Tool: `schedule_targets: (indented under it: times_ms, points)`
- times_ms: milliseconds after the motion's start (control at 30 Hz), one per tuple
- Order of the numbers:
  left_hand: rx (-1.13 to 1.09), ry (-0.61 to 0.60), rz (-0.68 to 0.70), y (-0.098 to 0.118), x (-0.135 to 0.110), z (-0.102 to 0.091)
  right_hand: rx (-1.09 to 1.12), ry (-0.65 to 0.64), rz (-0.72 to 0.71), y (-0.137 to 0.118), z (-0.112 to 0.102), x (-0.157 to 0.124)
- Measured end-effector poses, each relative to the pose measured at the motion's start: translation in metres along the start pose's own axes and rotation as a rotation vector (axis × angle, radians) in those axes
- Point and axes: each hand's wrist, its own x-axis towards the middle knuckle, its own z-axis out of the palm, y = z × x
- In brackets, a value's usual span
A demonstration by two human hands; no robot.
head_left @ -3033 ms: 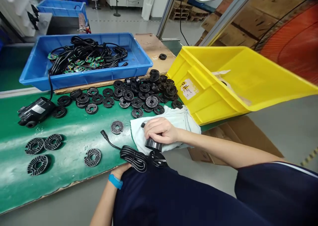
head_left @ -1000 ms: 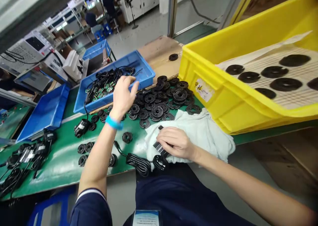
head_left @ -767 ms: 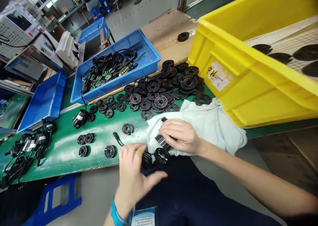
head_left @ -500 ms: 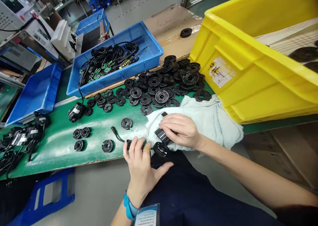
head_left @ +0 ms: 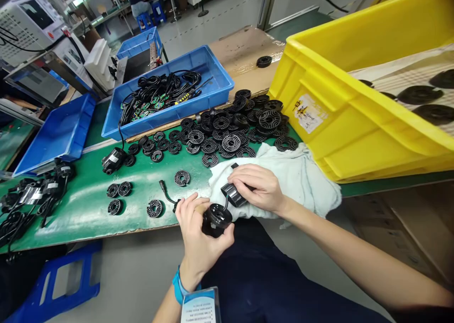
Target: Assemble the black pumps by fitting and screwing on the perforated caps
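My left hand [head_left: 197,233] is closed round a black round pump body [head_left: 216,218] at the front edge of the green mat [head_left: 85,219]. A thin black cable [head_left: 165,194] runs from under that hand onto the mat. My right hand [head_left: 256,188] rests on a pale cloth [head_left: 298,176] and grips a small black ribbed housing [head_left: 232,193]. The two parts sit a few centimetres apart, linked by a short wire.
A heap of several black slotted discs [head_left: 227,129] lies behind the cloth. A yellow crate [head_left: 340,110] with discs on cardboard stands at the right. A blue tray [head_left: 166,96] of cables sits behind. Loose discs [head_left: 118,189] and assembled black pumps [head_left: 31,193] lie at the left.
My left hand reached out to the disc heap, came back to the mat's front edge, and has picked up the round pump body. My right hand stayed on the cloth with the housing.
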Motion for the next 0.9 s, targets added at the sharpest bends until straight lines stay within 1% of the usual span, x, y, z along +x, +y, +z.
schedule_targets:
  times_ms: [67, 133, 200, 267, 367, 433, 533, 633, 733, 800, 900]
  points:
    - [0.002, -0.060, -0.026, 0.000, 0.007, -0.004, -0.013, -0.018, 0.010, 0.001, -0.001, 0.001]
    - [0.007, -0.113, -0.035, -0.001, 0.015, -0.007, -0.009, -0.078, 0.014, 0.001, -0.004, 0.002]
    - [0.009, -0.133, -0.022, -0.003, 0.021, -0.010, 0.003, -0.200, 0.014, 0.002, -0.012, 0.004]
    - [0.009, -0.136, -0.008, -0.005, 0.027, -0.013, -0.001, -0.352, 0.021, 0.002, -0.022, 0.006]
    - [-0.017, -0.132, -0.004, -0.008, 0.035, -0.018, -0.046, -0.543, 0.046, 0.002, -0.033, 0.009]
    - [-0.051, -0.135, -0.043, -0.008, 0.041, -0.024, -0.097, -0.621, 0.075, 0.001, -0.035, 0.012]
    - [-0.150, -0.113, -0.179, -0.006, 0.052, -0.040, -0.161, -0.700, 0.104, -0.001, -0.031, 0.018]
    - [-0.246, -0.054, -0.272, -0.004, 0.060, -0.062, -0.148, -0.695, 0.089, -0.002, -0.029, 0.021]
    - [-0.320, -0.030, -0.292, -0.006, 0.062, -0.078, -0.067, -0.608, 0.101, 0.001, -0.031, 0.016]
    - [-0.354, -0.029, -0.293, -0.011, 0.063, -0.080, -0.013, -0.484, 0.124, 0.004, -0.030, 0.007]
    - [-0.326, -0.073, -0.236, -0.023, 0.069, -0.072, 0.031, -0.266, 0.152, 0.006, -0.026, -0.008]
